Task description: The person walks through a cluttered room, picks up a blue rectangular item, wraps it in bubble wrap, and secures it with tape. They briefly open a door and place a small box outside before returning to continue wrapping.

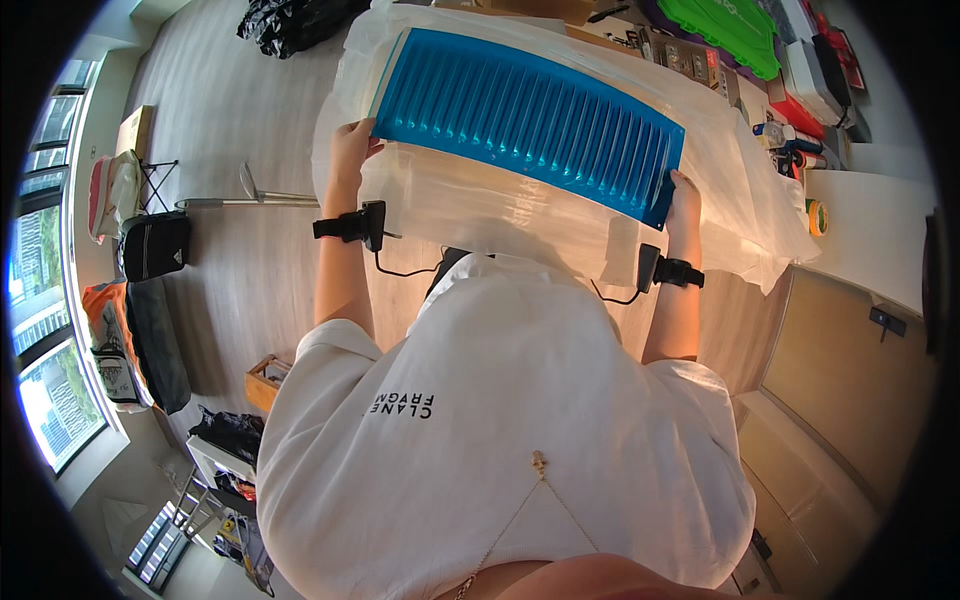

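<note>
Between my two hands is a blue ribbed plastic panel (525,124), held at its short ends. My left hand (354,148) grips its left edge near the lower corner. At the other end, my right hand (683,204) has hold of the right edge close to its lower corner. The panel has parallel raised ridges and lies tilted, its right end nearer to me. Beneath it spreads a translucent white plastic sheet (465,195) draped over a table. Black wrist-worn devices with cables sit on both my forearms.
Boxes and a green plastic lid (724,30) crowd the far right. A roll of tape (816,217) rests by the sheet's right side. On the floor to the left are a black bag (156,246), a metal pole (247,201) and a wooden crate (266,382).
</note>
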`<state>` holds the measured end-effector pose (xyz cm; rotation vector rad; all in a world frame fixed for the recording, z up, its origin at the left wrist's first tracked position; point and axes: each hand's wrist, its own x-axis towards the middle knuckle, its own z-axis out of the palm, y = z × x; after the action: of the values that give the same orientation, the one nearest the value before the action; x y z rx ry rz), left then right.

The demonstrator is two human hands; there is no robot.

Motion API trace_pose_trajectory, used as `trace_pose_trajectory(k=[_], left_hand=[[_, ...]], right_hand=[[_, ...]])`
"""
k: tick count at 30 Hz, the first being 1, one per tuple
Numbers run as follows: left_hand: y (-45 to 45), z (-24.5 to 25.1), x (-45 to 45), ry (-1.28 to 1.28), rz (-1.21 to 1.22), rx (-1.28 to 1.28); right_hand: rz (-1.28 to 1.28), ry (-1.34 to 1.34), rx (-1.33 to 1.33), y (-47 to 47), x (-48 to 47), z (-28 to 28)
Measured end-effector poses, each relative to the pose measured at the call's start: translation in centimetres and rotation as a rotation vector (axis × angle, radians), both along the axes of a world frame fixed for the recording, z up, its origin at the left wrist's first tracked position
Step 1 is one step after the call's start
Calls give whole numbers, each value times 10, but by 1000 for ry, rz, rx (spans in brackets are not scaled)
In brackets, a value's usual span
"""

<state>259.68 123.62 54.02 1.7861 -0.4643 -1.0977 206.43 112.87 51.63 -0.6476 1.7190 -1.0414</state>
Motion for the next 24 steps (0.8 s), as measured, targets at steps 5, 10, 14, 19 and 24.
trace_pose_trajectory(k=[5,10,14,19,24], left_hand=[[8,1,-3,47,25,-103],[26,39,-28,17,111,-163],[50,80,-75,55,65,-326],[64,103,-155,178,-167,-373],[60,105,-193,200,-410,-351]], right_hand=[[-122,148,-52,2,16,7],[-39,123,-190,8,-9,21],[118,-163,-86,22,-92,71],[-91,178,-106,85,-196,142],[-172,356,-77,154,-230,190]])
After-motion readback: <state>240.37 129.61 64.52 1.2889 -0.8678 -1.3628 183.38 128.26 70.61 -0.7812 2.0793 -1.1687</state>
